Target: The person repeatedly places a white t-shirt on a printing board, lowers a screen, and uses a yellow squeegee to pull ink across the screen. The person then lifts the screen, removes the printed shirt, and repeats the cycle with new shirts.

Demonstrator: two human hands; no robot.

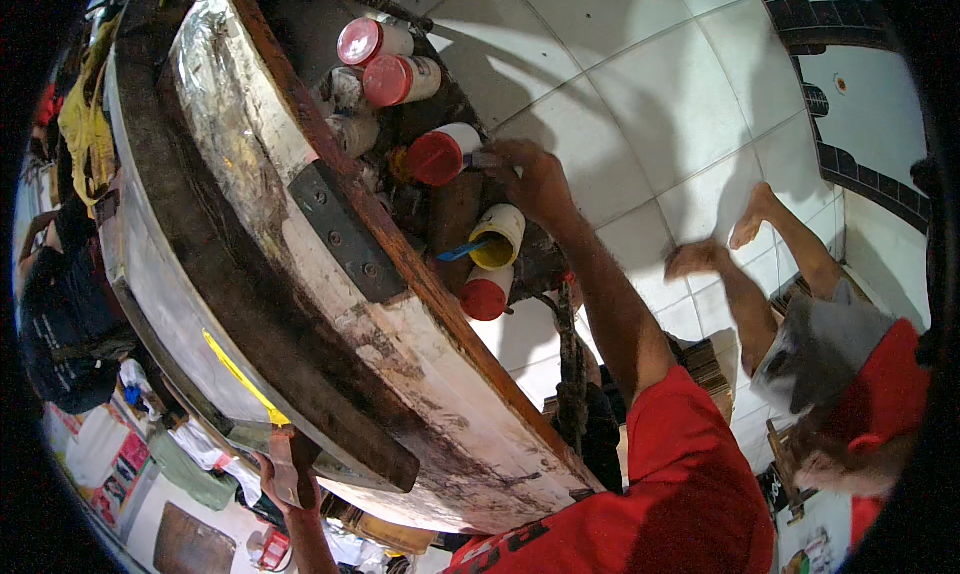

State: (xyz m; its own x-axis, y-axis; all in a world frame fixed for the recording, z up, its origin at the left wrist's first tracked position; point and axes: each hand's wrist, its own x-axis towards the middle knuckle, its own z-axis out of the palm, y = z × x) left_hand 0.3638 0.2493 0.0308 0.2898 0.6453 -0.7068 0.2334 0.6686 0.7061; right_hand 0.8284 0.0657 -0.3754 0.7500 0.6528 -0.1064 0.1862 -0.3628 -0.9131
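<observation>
Right hand [535, 179] grip clamped on red-lidded white jar [445, 154], left hand [285, 474] grip clamped on wooden block [290, 469], open yellow paint tub [497, 236] just below

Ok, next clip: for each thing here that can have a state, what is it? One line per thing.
right hand: closed around the base of the red-lidded jar, which lies on its side, lid on.
left hand: gripping the wooden tool at the board's lower edge.
yellow cup: open, blue brush sticking out.
two upper red-lidded jars: lids on.
small red-lidded jar: lid on.
curved wooden board: worn, paint-stained.
</observation>
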